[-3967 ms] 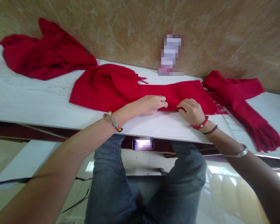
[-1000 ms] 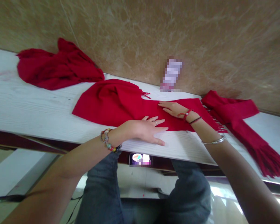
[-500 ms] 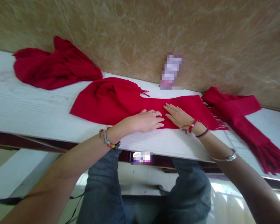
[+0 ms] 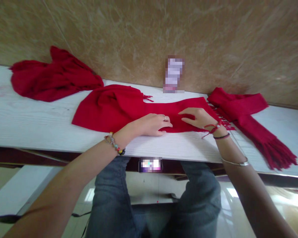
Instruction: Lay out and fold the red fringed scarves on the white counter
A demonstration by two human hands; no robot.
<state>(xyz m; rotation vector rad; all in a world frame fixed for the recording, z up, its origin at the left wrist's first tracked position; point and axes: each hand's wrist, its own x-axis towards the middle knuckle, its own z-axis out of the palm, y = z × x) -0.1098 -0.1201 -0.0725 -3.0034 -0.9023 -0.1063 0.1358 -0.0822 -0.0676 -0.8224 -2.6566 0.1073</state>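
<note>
A red scarf (image 4: 109, 109) with fringed ends lies across the table in front of me, its left part bunched in loose folds and its right part flat. My left hand (image 4: 152, 125) rests on the flat stretch near its front edge, fingers loosely bent and apart. To the right, my right hand (image 4: 198, 117) is arched over the same scarf, with fingertips at the cloth and a gap between thumb and fingers. Neither hand grips the fabric.
A crumpled red scarf (image 4: 54, 79) sits at the back left against the marbled wall (image 4: 129, 39). Another folded red scarf (image 4: 253, 125) with fringe lies at the right. A blurred-out upright item (image 4: 173, 74) stands by the wall; a lit phone (image 4: 150, 164) is below the white table's (image 4: 39, 129) edge.
My right hand has gone from lying flat to arched, and has shifted right along the scarf. My left hand stays near the same place, fingers slightly more bent. The view has tilted slightly.
</note>
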